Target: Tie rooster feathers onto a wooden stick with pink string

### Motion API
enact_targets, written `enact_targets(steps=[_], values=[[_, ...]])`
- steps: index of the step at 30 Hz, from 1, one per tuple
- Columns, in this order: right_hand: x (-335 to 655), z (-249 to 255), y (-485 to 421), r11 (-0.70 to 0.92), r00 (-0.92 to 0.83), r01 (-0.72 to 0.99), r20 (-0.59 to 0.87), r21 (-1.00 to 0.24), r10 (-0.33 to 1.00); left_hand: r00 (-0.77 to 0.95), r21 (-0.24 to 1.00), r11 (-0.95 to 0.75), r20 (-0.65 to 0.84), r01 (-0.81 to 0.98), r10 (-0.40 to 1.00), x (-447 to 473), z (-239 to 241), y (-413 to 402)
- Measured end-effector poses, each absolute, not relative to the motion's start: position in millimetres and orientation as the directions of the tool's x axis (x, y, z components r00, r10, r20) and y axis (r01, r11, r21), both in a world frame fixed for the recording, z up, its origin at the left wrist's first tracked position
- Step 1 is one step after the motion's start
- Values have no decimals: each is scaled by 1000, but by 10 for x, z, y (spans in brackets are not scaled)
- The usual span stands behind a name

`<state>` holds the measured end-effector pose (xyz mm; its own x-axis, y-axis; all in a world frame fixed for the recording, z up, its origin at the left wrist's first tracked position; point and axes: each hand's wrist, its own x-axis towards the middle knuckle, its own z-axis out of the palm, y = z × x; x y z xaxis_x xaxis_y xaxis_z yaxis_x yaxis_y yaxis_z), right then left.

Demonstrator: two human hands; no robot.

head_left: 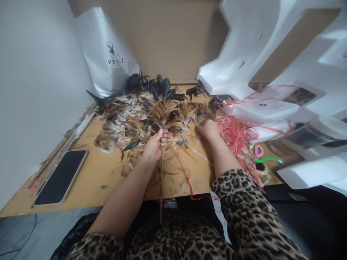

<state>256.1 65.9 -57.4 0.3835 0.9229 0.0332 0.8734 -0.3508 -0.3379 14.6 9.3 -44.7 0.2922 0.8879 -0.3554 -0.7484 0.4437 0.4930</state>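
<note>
My left hand [154, 146] is closed round a thin wooden stick [161, 184] topped with a bunch of brown feathers [162, 117]; the stick runs down towards my lap. A red string [184, 166] trails from that grip over the table's front edge. My right hand [207, 128] reaches into the loose brown, white and black feathers [121, 119] heaped on the wooden table [92, 173], its fingers curled among them. What those fingers hold is hidden.
A dark phone [61, 177] lies at the table's left front. A white PPGZ bag [108, 54] leans at the back left. White foam packing [271, 65] fills the right side. A tangle of pink-red strips [235, 135] lies beside my right hand.
</note>
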Motion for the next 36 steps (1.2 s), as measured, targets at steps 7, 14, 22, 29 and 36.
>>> enact_targets(steps=[7, 14, 22, 29, 36], values=[[2608, -527, 577, -211, 367, 680, 77, -702, 927, 324, 437, 456, -345, -776, 881, 105, -490, 136], [2473, -393, 501, -80, 160, -136, -101, -988, 982, 326, 418, 451, -336, -789, 883, 99, -519, 153], [2005, -242, 300, -191, -196, -454, -111, -870, 974, 280, 466, 431, -359, -773, 890, 129, -507, 148], [1680, -227, 153, -163, -261, -333, -75, -929, 962, 269, 502, 415, -338, -759, 902, 146, -516, 136], [1511, -231, 135, 64, -166, -13, 65, -998, 984, 177, 635, 358, -331, -684, 927, 198, -516, 97]])
